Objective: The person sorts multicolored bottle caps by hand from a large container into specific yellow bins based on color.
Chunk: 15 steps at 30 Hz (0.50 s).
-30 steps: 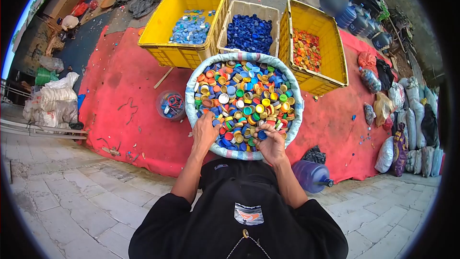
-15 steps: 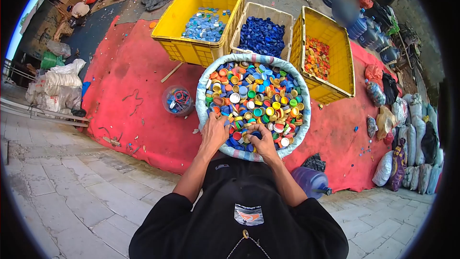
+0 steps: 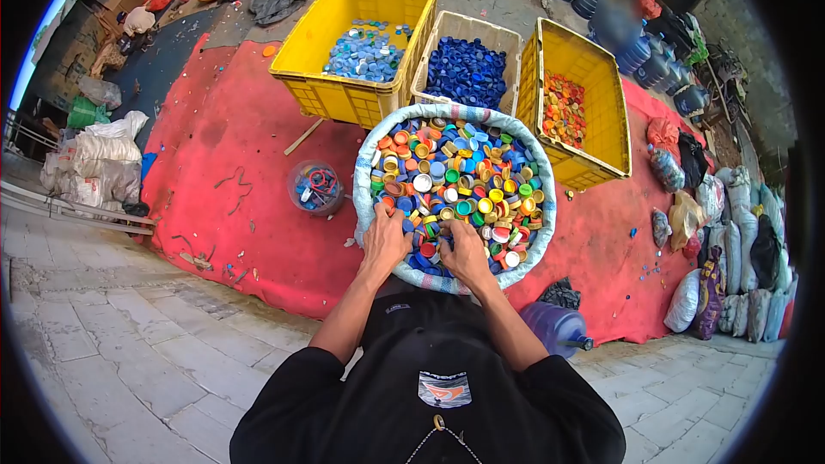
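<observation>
A round basin [image 3: 543, 236] with a padded, pale blue cloth rim stands in front of me, heaped with bottle caps [image 3: 451, 170] of many colours. My left hand [image 3: 385, 239] is at the near left of the heap, its fingers curled down among the caps beside a blue one. To its right, my right hand [image 3: 465, 253] reaches over the near rim with bent fingers low on the caps. Both sets of fingertips are partly hidden, so I cannot make out what they hold.
Beyond the basin stand a yellow crate [image 3: 296, 90] of light blue caps, a white crate [image 3: 418, 86] of dark blue caps and another yellow crate [image 3: 593, 167] of orange caps. A clear tub [image 3: 314, 187] sits left, a water jug [image 3: 557, 328] near right, sacks [image 3: 685, 301] far right.
My right hand has turned over and its fingers now point down into the caps; a dark blue cap showed at its fingertips before. My left hand stays nearly in place. The view has shifted slightly.
</observation>
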Tool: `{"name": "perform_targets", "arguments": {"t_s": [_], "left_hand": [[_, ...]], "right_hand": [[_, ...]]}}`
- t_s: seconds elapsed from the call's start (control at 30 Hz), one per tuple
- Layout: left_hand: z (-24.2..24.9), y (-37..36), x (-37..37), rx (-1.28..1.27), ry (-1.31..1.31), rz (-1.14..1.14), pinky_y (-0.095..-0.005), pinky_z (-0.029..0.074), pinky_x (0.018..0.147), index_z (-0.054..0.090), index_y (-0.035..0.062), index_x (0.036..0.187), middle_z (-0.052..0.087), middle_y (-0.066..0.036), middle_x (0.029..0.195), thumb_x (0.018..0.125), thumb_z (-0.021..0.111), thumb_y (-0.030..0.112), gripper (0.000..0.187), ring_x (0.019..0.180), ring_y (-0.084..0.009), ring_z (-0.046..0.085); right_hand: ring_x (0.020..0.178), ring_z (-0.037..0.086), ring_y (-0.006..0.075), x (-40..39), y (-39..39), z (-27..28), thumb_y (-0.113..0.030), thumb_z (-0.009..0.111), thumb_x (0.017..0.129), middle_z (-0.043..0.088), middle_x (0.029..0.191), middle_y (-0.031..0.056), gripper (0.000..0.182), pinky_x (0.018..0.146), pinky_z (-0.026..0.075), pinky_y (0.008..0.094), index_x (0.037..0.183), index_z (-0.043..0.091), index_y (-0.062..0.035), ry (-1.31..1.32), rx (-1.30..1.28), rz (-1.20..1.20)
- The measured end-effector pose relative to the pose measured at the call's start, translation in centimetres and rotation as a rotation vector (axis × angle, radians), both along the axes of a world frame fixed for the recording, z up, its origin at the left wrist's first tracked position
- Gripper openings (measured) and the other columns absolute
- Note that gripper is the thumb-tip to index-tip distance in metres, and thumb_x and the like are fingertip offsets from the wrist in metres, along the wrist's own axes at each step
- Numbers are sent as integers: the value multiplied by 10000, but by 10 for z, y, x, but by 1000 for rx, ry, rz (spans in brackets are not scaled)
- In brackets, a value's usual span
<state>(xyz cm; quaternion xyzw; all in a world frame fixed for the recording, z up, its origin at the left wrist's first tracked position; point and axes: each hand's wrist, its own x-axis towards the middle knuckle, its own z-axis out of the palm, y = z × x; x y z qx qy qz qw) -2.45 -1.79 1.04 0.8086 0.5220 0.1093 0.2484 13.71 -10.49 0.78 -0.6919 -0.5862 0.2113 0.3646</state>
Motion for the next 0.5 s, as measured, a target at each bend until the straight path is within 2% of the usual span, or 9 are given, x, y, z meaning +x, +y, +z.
{"name": "perform_targets", "arguments": {"t_s": [0.13,0.23,0.27,0.37,0.4,0.5], "left_hand": [[14,2,-5,7,-150,74,-444,511,720,627,-3,978,502,-169,1067,738,766,195,341,835,-362,630],[1,12,-17,60,-456,76,-395,507,705,642,8,946,585,-142,998,758,762,229,314,789,-300,629],[-1,13,-23,-281,-630,161,-299,476,604,616,43,985,649,-104,936,787,743,220,294,699,-182,590],[7,15,-37,-1030,-1273,343,-216,404,515,563,76,1040,667,-68,926,819,715,187,291,631,-82,528],[8,14,-40,-1070,-1322,337,-169,337,475,515,95,1077,658,-68,955,839,690,152,301,600,-41,492],[7,9,-48,-1104,-1443,283,-185,376,482,539,63,1086,646,-98,983,857,659,126,266,632,-72,559]], "right_hand": [[880,591,386,-3,8,-3,-6,630,753,636,916,200,277,795,476,460,1023,573,10,-69,-22,-2],[860,577,392,-3,11,2,-1,631,744,632,916,198,292,793,466,463,1029,570,9,-98,-7,9],[855,574,392,-2,12,1,1,631,741,631,912,195,297,790,463,462,1032,570,9,-107,5,18],[846,568,394,-4,19,-2,3,627,729,628,894,192,321,777,462,459,1044,568,10,-159,29,54],[855,570,394,-5,21,-1,2,635,724,628,899,200,328,782,465,459,1045,567,13,-190,-12,59],[844,573,404,-7,25,-4,-5,625,720,624,890,217,335,777,466,470,1047,558,18,-258,-61,59]]}}
